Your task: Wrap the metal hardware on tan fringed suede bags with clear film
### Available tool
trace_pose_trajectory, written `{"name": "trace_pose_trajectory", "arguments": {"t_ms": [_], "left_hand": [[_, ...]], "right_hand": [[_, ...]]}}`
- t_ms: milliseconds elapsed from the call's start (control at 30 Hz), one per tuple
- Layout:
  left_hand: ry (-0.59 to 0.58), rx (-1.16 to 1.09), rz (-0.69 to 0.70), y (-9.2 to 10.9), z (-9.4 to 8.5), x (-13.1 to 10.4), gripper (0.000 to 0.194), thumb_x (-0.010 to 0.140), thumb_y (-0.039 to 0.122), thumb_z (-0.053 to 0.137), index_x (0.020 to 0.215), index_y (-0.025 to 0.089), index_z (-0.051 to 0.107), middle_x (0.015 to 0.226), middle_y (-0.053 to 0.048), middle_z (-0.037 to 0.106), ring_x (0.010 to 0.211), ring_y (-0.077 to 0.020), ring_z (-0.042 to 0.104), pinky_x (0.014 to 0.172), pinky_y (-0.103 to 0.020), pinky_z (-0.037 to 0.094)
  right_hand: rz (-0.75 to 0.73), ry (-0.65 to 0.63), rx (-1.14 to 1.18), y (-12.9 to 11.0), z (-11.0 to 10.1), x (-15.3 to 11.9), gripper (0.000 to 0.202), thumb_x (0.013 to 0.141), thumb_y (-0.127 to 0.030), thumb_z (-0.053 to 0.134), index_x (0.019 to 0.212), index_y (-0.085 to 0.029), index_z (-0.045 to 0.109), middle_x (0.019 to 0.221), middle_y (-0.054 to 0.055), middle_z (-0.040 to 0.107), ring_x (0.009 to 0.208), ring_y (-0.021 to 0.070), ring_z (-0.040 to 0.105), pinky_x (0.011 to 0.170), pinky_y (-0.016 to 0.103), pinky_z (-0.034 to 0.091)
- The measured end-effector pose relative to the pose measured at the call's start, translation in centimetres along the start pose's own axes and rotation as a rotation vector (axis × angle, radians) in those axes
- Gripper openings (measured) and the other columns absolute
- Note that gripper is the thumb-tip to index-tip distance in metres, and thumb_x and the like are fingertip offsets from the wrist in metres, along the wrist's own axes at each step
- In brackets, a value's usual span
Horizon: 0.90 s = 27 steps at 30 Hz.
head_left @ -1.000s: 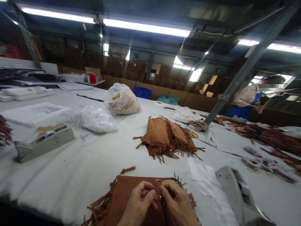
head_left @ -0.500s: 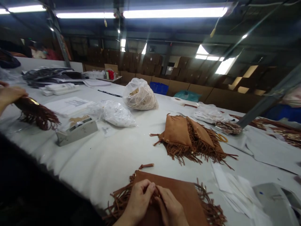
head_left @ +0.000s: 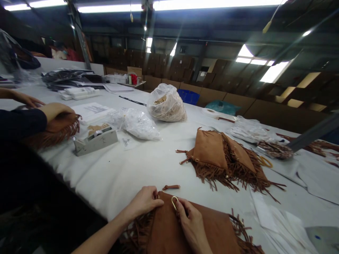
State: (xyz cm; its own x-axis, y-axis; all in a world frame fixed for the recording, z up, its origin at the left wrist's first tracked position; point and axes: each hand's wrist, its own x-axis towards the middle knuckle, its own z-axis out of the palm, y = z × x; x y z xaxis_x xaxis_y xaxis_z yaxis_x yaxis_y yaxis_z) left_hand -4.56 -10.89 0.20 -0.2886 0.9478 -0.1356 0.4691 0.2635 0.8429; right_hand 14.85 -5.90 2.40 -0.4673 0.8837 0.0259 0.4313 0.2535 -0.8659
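A brown fringed bag (head_left: 214,225) lies flat in front of me at the bottom of the view. My left hand (head_left: 144,201) pinches its upper left corner, by a small gold ring and the leather zipper pull (head_left: 172,187). Between the fingers and thumb of my right hand (head_left: 192,222) is a gold snap hook (head_left: 174,202), held just above the bag; whatever it is attached to is hidden in the palm. Beyond, more tan fringed bags (head_left: 210,150) lie overlapping.
At the left, another person's hands (head_left: 57,109) hold a brown fringed piece (head_left: 62,128) beside a grey tape dispenser (head_left: 96,141). Plastic bags (head_left: 141,123) and a fuller bag (head_left: 168,106) stand mid-table. White sheets (head_left: 280,218) and yellow-handled scissors (head_left: 265,161) are at right.
My hands, together over the bag before, are now apart: the left has moved to the corner, the right shows the gold hook. The other person's hands have come over a fringed piece.
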Motion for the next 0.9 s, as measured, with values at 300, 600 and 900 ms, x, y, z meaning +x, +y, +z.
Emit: {"name": "trace_pose_trajectory", "arguments": {"t_ms": [300,600,900], "left_hand": [[0.126,0.024,-0.015,-0.2,1.2,-1.0,0.031,0.083,0.031,0.039,0.064,0.017,0.059,0.061,-0.005,0.061,0.062,-0.0188,0.056,0.059,-0.027,0.036],[0.368,-0.020,0.055,0.3,3.2,-2.1,0.019,0.088,0.028,0.036,0.078,0.022,0.052,0.081,-0.005,0.059,0.076,-0.0205,0.056,0.072,-0.031,0.038],[0.327,-0.109,0.247,0.2,4.8,-1.4,0.025,0.093,0.026,0.030,0.087,0.023,0.053,0.081,-0.005,0.064,0.077,-0.0193,0.061,0.070,-0.028,0.042]], "right_hand": [[-0.015,0.021,-0.024,0.2,0.0,-0.1,0.042,0.086,-0.053,0.046,0.093,-0.018,0.069,0.073,0.004,0.070,0.066,0.0187,0.063,0.060,0.023,0.048],[-0.103,0.049,-0.054,-0.4,0.6,1.0,0.036,0.087,-0.042,0.049,0.104,-0.017,0.068,0.100,0.008,0.072,0.091,0.0236,0.066,0.083,0.029,0.050],[-0.274,0.046,-0.282,-2.0,3.0,4.5,0.034,0.091,-0.031,0.040,0.105,-0.016,0.067,0.089,0.010,0.073,0.078,0.0208,0.068,0.072,0.027,0.050]]}}
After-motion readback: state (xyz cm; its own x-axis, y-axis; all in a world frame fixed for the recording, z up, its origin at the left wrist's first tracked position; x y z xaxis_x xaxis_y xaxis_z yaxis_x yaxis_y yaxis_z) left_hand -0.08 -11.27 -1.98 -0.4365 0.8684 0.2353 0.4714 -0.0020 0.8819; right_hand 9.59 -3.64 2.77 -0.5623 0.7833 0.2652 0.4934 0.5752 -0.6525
